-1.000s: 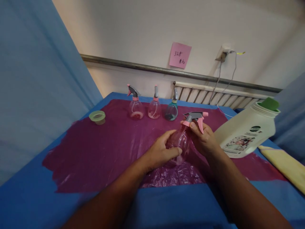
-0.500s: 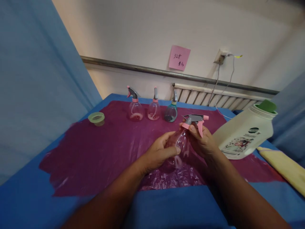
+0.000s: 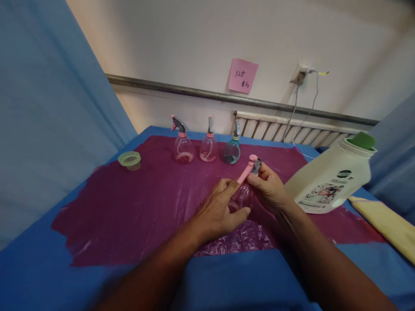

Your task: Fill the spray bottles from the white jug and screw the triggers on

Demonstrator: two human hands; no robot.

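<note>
Both my hands are on one clear pink spray bottle above the purple plastic sheet. My left hand is wrapped round the bottle's body, thumb across its front. My right hand grips the pink-and-grey spray head at the neck. The head's pink nozzle and trigger face toward me. Behind stand three more spray bottles in a row: a pink one at left, a second pink one, and a teal one. Each has some liquid low inside.
A large white jug with a green piece in its mouth leans at right. Beside it lies a yellow cloth-like item. A small pale green container is at left. A radiator and cables line the wall.
The spray head has turned, so its nozzle points toward me instead of to the right. My left hand has shifted slightly up around the bottle.
</note>
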